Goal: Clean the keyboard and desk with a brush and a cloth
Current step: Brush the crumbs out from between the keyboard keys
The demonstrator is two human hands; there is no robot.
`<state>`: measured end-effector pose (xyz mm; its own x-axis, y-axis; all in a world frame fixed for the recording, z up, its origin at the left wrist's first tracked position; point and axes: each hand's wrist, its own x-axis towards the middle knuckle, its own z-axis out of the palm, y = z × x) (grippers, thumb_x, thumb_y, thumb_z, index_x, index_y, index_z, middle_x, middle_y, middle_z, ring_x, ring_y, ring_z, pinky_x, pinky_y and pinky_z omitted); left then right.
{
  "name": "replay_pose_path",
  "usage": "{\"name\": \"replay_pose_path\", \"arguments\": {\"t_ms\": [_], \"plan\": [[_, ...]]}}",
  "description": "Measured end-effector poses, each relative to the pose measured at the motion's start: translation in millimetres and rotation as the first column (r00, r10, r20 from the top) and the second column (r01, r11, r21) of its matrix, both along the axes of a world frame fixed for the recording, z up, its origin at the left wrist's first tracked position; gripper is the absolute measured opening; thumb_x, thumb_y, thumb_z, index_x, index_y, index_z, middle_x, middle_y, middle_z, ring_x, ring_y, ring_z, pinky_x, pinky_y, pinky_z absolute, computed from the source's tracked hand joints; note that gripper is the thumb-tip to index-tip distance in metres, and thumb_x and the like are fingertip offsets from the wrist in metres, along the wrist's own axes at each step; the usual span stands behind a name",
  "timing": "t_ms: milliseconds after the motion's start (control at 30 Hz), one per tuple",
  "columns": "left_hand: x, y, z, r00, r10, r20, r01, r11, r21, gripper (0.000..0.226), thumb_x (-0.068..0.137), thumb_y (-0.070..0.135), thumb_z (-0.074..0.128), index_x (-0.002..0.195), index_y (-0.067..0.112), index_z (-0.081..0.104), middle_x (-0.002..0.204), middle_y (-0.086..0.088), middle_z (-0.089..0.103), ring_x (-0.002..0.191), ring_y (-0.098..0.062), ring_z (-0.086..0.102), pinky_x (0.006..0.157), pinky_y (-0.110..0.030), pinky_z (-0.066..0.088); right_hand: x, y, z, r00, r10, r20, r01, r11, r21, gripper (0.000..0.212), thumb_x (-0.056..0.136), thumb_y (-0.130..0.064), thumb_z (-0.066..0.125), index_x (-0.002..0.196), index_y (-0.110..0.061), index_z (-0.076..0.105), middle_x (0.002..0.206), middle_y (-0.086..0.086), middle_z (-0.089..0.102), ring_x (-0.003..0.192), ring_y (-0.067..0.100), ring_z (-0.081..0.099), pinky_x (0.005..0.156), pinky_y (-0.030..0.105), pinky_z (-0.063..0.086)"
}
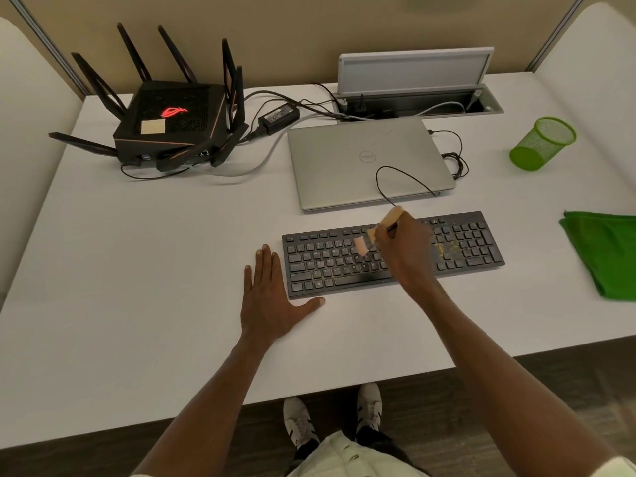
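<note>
Mid-brushing, by the look of it. Right hand [402, 246] gripping the wooden handle of the brush [378, 232], fingers wrapped round it, bristles down on the middle keys of the keyboard [481, 246]. Left hand [272, 297] flat on the counter [155, 270], fingers straight and released, thumb along the keyboard's near-left corner — probably steadying it.

Yellow crumbs [444, 247] scattered thick over the block between the letters and the number pad, a fainter dusting near the bottom-left keys. Judged from that, brushing only partly done: right side of the keyboard yet to be swept, then the counter wipe. Green cloth [605, 253] folded at the counter's right edge, well apart from both hands, not yet taken up.

Room for moving: broad bare counter left of the keyboard and in front of it, good for sweeping debris toward the near edge. Tighter behind — closed laptop [364, 163] just beyond the keyboard's back edge, with a thin black cable [406, 177] looping over its lid toward the brush handle; snagging possible on a backward stroke. Green mesh cup [540, 142] tipped on its side far right, clear of the work. Router [172, 122] and its wires far back left, out of the way.
</note>
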<state>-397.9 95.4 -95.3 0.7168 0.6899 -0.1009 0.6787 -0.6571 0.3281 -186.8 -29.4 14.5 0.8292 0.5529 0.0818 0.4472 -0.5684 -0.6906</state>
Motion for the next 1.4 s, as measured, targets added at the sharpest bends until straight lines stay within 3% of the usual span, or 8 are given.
{"name": "replay_pose_path", "arguments": {"t_ms": [133,300,500,700,867,1067,1333,1400], "plan": [[1,-1,-1,1.000,0.003,0.015,-0.003,1.000,0.007,0.141,0.066,0.104,0.030,0.162,0.004,0.005,0.171,-0.009,-0.010,0.157,-0.019,-0.013,0.127,-0.043,-0.004,18,-14,9,0.997,-0.076,0.025,0.076,0.997,0.012,0.017,0.093,-0.018,0.054,0.077,-0.011,0.056,0.060,-0.004,0.057,0.047,0.003,0.048,0.041,0.015,0.034],[0,0,0,1.000,0.001,0.023,-0.001,1.000,-0.004,0.141,0.065,0.105,0.026,0.163,0.005,0.005,0.170,-0.009,-0.010,0.157,-0.019,-0.015,0.127,-0.043,-0.004,-2,7,5,0.999,0.051,0.007,-0.051,0.998,0.038,0.015,0.094,-0.019,0.055,0.082,-0.011,0.058,0.067,-0.003,0.063,0.055,0.004,0.058,0.044,0.021,0.042],[0,-1,2,1.000,0.005,0.013,-0.005,1.000,-0.009,0.141,0.065,0.105,0.026,0.162,0.005,0.004,0.171,-0.009,-0.011,0.157,-0.019,-0.014,0.128,-0.043,-0.004,-5,0,-1,0.993,0.093,0.075,-0.083,0.988,-0.130,0.015,0.087,-0.018,0.057,0.074,-0.010,0.056,0.058,-0.001,0.058,0.049,0.010,0.055,0.045,0.034,0.048],[0,-1,1,1.000,0.003,0.008,-0.003,1.000,0.007,0.141,0.065,0.105,0.024,0.162,0.004,0.006,0.171,-0.010,-0.009,0.157,-0.019,-0.012,0.128,-0.043,-0.003,-11,18,18,0.953,0.286,0.100,-0.288,0.958,0.001,0.023,0.101,-0.017,0.052,0.081,-0.009,0.059,0.062,-0.013,0.057,0.051,-0.014,0.053,0.046,0.006,0.036],[0,0,-1,1.000,0.005,0.021,-0.005,1.000,-0.003,0.141,0.066,0.105,0.024,0.162,0.004,0.006,0.171,-0.010,-0.009,0.157,-0.019,-0.013,0.128,-0.044,-0.002,-9,7,4,0.855,0.497,0.148,-0.480,0.867,-0.137,0.008,0.094,-0.006,0.059,0.087,-0.009,0.064,0.071,-0.007,0.062,0.054,-0.006,0.050,0.051,0.009,0.035],[0,0,1,1.000,0.009,0.008,-0.009,1.000,-0.008,0.142,0.065,0.106,0.024,0.163,0.006,0.004,0.171,-0.008,-0.012,0.157,-0.018,-0.015,0.127,-0.042,-0.006,-13,18,10,0.846,0.505,0.174,-0.502,0.863,-0.061,0.010,0.093,-0.001,0.058,0.088,-0.007,0.065,0.070,-0.013,0.058,0.058,-0.016,0.054,0.053,0.004,0.039],[0,0,-1,1.000,0.001,0.010,-0.001,1.000,-0.004,0.141,0.066,0.105,0.025,0.162,0.005,0.003,0.171,-0.009,-0.011,0.157,-0.019,-0.014,0.128,-0.044,-0.002,-15,6,8,0.790,0.598,0.137,-0.586,0.801,-0.118,0.008,0.093,-0.007,0.060,0.090,-0.013,0.065,0.075,-0.002,0.068,0.064,0.007,0.061,0.057,0.019,0.047],[0,0,-1,1.000,0.001,0.011,-0.001,1.000,-0.003,0.142,0.064,0.106,0.022,0.163,0.006,0.004,0.171,-0.009,-0.011,0.157,-0.019,-0.014,0.128,-0.044,-0.003,-14,14,8,0.813,0.559,0.165,-0.551,0.829,-0.098,0.007,0.093,-0.007,0.060,0.091,-0.012,0.065,0.072,-0.004,0.066,0.057,0.001,0.054,0.053,0.015,0.038]]}}
